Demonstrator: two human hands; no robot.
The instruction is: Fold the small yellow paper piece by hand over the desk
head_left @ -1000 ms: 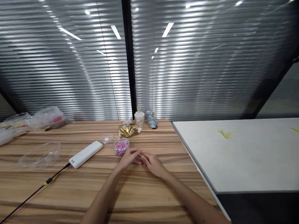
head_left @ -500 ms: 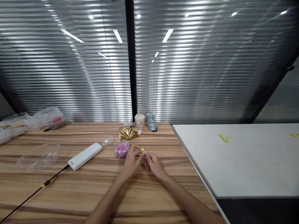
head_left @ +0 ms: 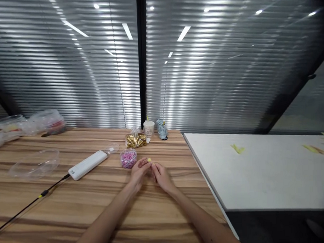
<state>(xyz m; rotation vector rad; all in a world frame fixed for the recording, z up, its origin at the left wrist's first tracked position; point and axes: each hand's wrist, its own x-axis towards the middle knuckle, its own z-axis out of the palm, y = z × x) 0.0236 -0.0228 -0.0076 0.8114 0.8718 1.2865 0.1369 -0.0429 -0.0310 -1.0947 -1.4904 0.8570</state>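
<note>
Both hands meet above the wooden surface (head_left: 74, 206), toward its far right part. The left hand (head_left: 138, 171) and the right hand (head_left: 160, 175) pinch a small yellow piece (head_left: 149, 160) between their fingertips, held just off the wood. Just to the left of it stands a small clear tub of pink bits (head_left: 128, 158), its lid (head_left: 112, 148) lying beside a white power strip (head_left: 87, 165). Near the far edge sit a gold foil packet (head_left: 136, 139) and a paper cup (head_left: 148, 128).

Power strip (head_left: 87, 164) lies left of bead cup (head_left: 128, 158), gold bag (head_left: 136, 139) behind.
</note>
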